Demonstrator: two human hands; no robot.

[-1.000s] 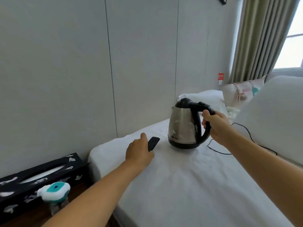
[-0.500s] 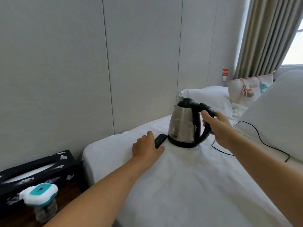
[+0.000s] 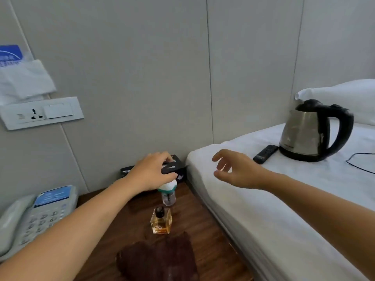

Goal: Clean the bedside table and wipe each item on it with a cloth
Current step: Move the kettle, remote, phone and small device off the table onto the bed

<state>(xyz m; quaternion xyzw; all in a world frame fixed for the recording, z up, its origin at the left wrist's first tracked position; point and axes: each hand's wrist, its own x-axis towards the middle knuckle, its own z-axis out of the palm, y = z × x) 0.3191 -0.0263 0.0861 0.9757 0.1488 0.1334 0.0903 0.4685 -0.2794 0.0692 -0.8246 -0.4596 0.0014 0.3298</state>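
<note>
Left hand (image 3: 151, 171) hides the bottle (image 3: 168, 194) top, seemingly gripping it.

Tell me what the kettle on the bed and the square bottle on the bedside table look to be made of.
The kettle: brushed metal body, likely stainless steel, with dull grey reflections; its handle, lid and base look like matte black plastic. The square bottle: clear glass by its look, since amber liquid shows through its sharp-edged walls; the small cap looks like black plastic.
</note>
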